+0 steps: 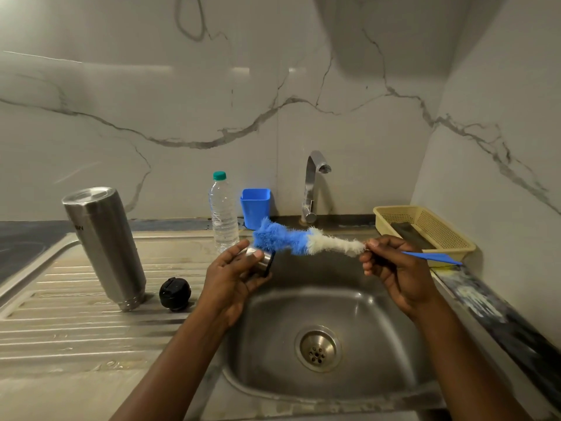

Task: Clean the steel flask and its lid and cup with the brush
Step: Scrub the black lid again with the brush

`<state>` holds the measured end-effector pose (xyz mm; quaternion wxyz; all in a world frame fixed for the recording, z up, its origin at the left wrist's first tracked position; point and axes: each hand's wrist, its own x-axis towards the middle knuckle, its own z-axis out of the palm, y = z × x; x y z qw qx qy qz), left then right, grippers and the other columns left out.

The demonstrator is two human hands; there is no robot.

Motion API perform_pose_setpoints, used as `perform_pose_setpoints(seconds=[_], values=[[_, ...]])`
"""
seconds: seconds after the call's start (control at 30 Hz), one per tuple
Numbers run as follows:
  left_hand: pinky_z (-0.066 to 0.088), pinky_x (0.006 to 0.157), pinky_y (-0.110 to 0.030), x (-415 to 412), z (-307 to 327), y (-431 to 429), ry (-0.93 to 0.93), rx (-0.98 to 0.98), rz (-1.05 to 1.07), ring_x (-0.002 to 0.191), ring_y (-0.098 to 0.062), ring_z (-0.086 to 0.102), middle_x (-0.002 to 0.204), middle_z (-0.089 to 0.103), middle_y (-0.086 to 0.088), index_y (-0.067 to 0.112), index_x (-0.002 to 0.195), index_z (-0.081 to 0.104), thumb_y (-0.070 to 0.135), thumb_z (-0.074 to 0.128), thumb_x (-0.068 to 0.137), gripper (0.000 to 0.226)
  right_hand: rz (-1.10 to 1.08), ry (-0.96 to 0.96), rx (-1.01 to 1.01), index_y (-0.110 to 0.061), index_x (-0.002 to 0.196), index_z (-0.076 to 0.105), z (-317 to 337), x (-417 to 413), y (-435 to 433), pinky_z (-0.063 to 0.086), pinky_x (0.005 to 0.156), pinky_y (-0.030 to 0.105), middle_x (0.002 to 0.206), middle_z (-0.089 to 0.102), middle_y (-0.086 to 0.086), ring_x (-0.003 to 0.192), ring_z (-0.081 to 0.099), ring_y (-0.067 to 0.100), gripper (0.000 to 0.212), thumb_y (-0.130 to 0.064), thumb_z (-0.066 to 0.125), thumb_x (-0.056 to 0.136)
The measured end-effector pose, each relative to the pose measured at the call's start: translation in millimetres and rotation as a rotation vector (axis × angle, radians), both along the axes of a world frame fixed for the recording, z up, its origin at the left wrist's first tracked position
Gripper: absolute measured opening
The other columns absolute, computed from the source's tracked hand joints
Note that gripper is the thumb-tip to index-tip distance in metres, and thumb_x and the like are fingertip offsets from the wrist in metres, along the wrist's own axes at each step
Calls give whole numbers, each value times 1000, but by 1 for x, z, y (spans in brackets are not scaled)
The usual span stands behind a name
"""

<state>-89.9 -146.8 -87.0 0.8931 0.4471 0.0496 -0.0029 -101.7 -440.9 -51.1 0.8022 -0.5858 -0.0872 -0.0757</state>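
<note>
Well, far left on the ribbed draining board point(76, 329) the steel flask point(103, 247) is stood, mouth end down it seems, w/ nothing touching it. Just beside it, to the right, the black lid point(175, 293) is laid on the same board. Further back, a clear water bottle point(223, 211) & a blue tub point(255, 206) are kept by the wall.

Next, the small cup point(263, 260) is held in the left hand point(233, 275), over the edge of the sink point(273, 329). Fingers are curled round its side & the thumb is pressed near the rim. The cup is prob. light, hard & slippery when wet, so it is best gripped round the side.

The brush point(303, 240) is held across the sink, its fluffy blue end at the cup's mouth; if it is inside can't be told. The bristles look soft & bendy, the thin stem less so. A tap point(312, 186) is seen behind.

The stem is pinched by the right hand point(394, 268) close to the white fluff, fingers curled tight on it, w/ the blue handle sticking out past the hand. Far right, a yellow basket point(425, 226) is set on the counter.
</note>
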Motion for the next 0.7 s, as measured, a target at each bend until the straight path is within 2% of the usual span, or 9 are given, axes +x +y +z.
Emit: perform_pose_setpoints(seconds=[0.07, 0.13, 0.2, 0.3, 0.37, 0.5, 0.6, 0.7], values=[[65, 87, -51, 0, 0, -3, 7, 4, -17, 112, -37, 74, 121, 75, -21, 2, 129, 67, 4, 77, 76, 54, 14, 3, 1, -12, 72, 78, -4, 1, 3, 57, 54, 26, 70, 70, 16, 59, 65, 20, 12, -23, 75, 78], [65, 86, -50, 0, -1, -6, 1, 41, -20, 105, -33, 76, 109, 76, -20, 1, 115, 69, 5, 78, 75, 42, 38, 3, -40, -11, 75, 78, -8, 3, 10, 58, 56, 27, 73, 70, 17, 61, 66, 20, 21, -10, 65, 92], [65, 88, -49, 0, -2, -6, -2, 75, -2, 96, -30, 77, 101, 75, -18, 2, 108, 69, 5, 80, 73, 37, 45, 2, -61, -10, 76, 78, -7, 4, 13, 58, 57, 27, 73, 71, 17, 62, 67, 20, 26, -6, 61, 95], [66, 86, -45, 0, 2, -2, -3, 81, 30, 99, -30, 79, 108, 79, -17, 4, 120, 68, 10, 83, 71, 51, 10, 12, -8, -13, 73, 79, 1, 1, 5, 57, 54, 25, 70, 71, 15, 59, 66, 18, 13, -19, 72, 82], [67, 81, -40, 1, 1, 0, -9, 60, 44, 97, -28, 79, 106, 80, -15, 4, 122, 67, 11, 84, 70, 55, 1, 11, 16, -14, 71, 79, 0, 1, 1, 56, 52, 24, 69, 70, 13, 57, 65, 17, 12, -25, 76, 74], [67, 80, -38, -1, 1, -7, -2, 68, 8, 92, -27, 79, 100, 79, -17, 0, 117, 68, 5, 80, 75, 44, 29, 8, -21, -6, 79, 76, -9, 5, 13, 58, 55, 26, 73, 71, 17, 61, 67, 19, 19, -8, 63, 93], [66, 76, -34, -1, 0, -3, -6, 71, 37, 94, -26, 79, 104, 79, -18, -1, 118, 69, 1, 77, 79, 40, 8, 3, -22, -1, 83, 73, -5, 5, 11, 58, 55, 26, 72, 71, 17, 60, 66, 20, 14, -9, 64, 90], [65, 78, -33, 1, -2, 3, 0, 27, 54, 98, -27, 78, 111, 77, -19, 1, 119, 70, 4, 78, 78, 42, -20, 4, 11, -4, 80, 74, -6, 5, 2, 57, 53, 25, 70, 70, 16, 58, 65, 19, 16, -8, 63, 91]])
